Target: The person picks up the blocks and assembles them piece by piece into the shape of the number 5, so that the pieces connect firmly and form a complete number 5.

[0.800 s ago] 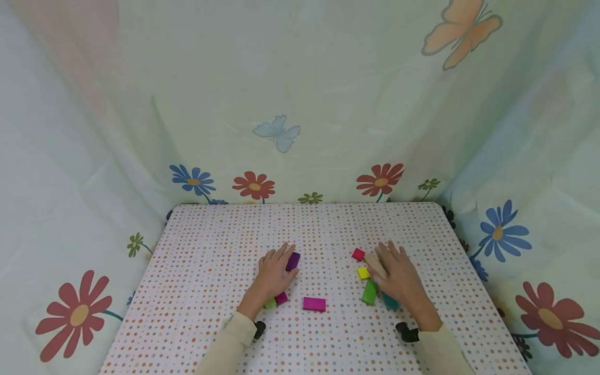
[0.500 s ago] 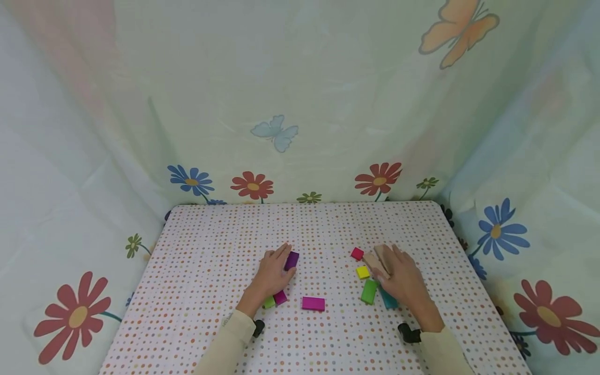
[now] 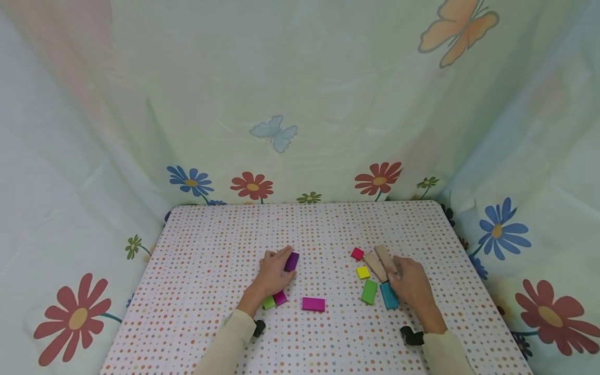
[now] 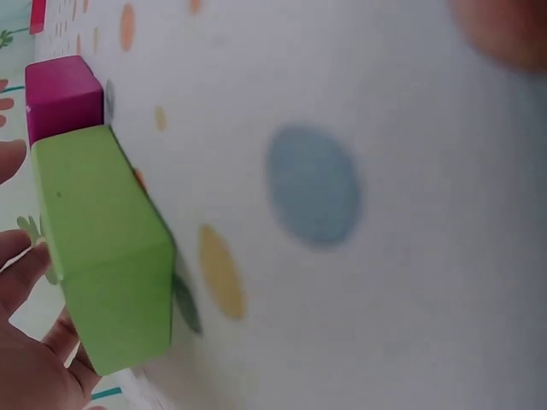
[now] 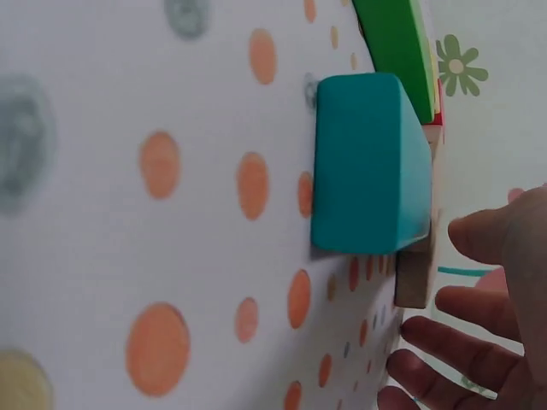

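Observation:
My left hand (image 3: 273,273) lies over several blocks, its fingers fairly straight. A purple block (image 3: 291,261) shows beside its fingers, between index finger and thumb. Near its wrist are a lime green block (image 4: 107,231) and a magenta block (image 4: 64,98), touching in the left wrist view. My right hand (image 3: 413,284) is just right of two plain wooden blocks (image 3: 385,258), its fingers loosely bent and spread. Its fingertips are close to the right-hand wooden one; contact is hard to tell. A teal block (image 5: 359,166) stands by the thumb, a green block (image 5: 397,55) beyond it.
A red cube (image 3: 358,253) and a yellow block (image 3: 363,272) sit left of the wooden blocks. Between the hands lies another magenta block (image 3: 313,304). The dotted tabletop (image 3: 211,234) ends at a floral curtain (image 3: 304,104) behind and on both sides.
My right hand has drawn back to the right and toward me, uncovering the second wooden block and more of the teal one. My left hand has hardly moved.

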Demonstrator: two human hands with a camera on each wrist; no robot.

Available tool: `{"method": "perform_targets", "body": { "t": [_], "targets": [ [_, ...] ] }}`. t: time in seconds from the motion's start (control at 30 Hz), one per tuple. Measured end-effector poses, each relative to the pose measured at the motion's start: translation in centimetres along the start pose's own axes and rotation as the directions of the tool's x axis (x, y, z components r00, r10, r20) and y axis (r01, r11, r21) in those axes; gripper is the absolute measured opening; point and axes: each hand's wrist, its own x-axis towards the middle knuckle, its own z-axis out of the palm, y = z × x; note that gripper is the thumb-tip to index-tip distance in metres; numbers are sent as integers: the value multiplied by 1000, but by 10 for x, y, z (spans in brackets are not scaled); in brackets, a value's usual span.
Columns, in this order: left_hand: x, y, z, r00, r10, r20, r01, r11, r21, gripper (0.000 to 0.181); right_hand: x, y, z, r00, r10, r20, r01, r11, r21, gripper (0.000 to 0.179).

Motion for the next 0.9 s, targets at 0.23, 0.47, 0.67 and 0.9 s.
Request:
{"method": "perform_targets", "body": {
  "t": [0.23,0.47,0.67,0.9],
  "targets": [
    [-1,-2,3,1000,-3,-6,3,1000,12,66,1,2,5,999,31,-42,-31,1000,1,47],
    [-1,-1,4,1000,-10,-21,11,999,50,62,-1,3,1,998,52,-25,-50,997,63,46],
    [-1,-4,5,998,-26,-56,29,999,46,63,-1,9,3,992,116,-48,-106,978,181,45],
    [-1,-13,5,991,-119,-55,105,972,-212,73,3,22,4,982,190,-10,-178,935,308,53]
  ]
}}
